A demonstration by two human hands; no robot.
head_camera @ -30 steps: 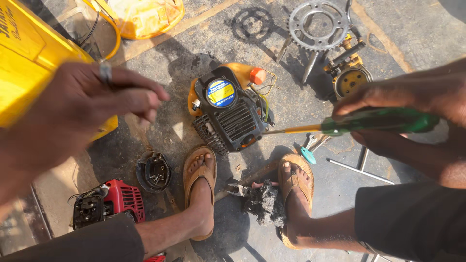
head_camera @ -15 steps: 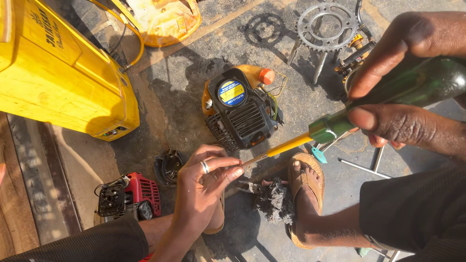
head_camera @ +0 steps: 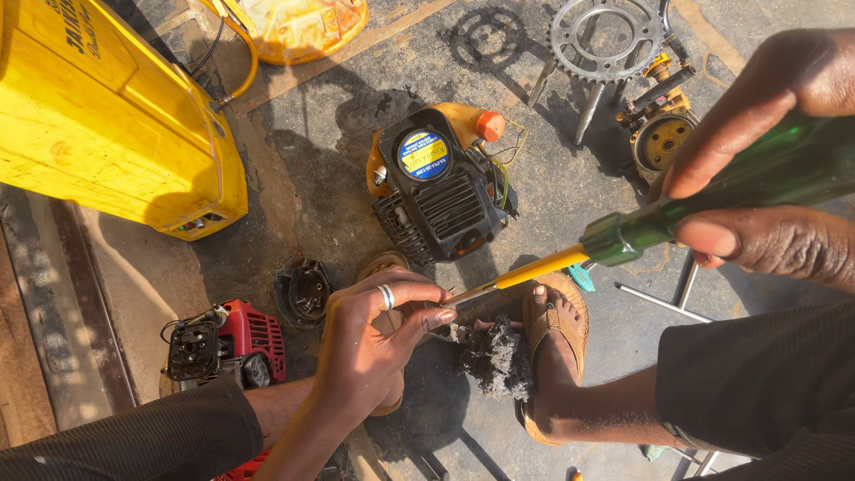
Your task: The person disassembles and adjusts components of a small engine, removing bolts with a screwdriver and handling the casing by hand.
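Green-handled, the screwdriver (head_camera: 677, 209) runs slantwise across the view, its yellow-sleeved shaft pointing down toward the lower left, above the concrete floor (head_camera: 356, 169) and just in front of the black small engine (head_camera: 441, 191). The right hand (head_camera: 775, 160) is wrapped tight round the translucent handle, thumb on top and fingers curled beneath, the wrist coming in from the right edge. The left hand (head_camera: 378, 334) meets the tool's tip with thumb and fingertips pinched together on it; whether a small part sits between them cannot be told. That hand wears one ring (head_camera: 386, 296) and reaches up from a dark sleeve at the bottom left. Two feet in brown sandals (head_camera: 552, 347) stand below the engine, the left one mostly hidden under the left hand, with one clump of dark waste cloth (head_camera: 497, 358) between them. Further out lie one red engine (head_camera: 236, 343), one black round cover (head_camera: 303, 292), one toothed sprocket (head_camera: 607, 40), one yellowish engine part (head_camera: 661, 132) beside it, and one big yellow machine housing (head_camera: 107, 125) at the upper left.
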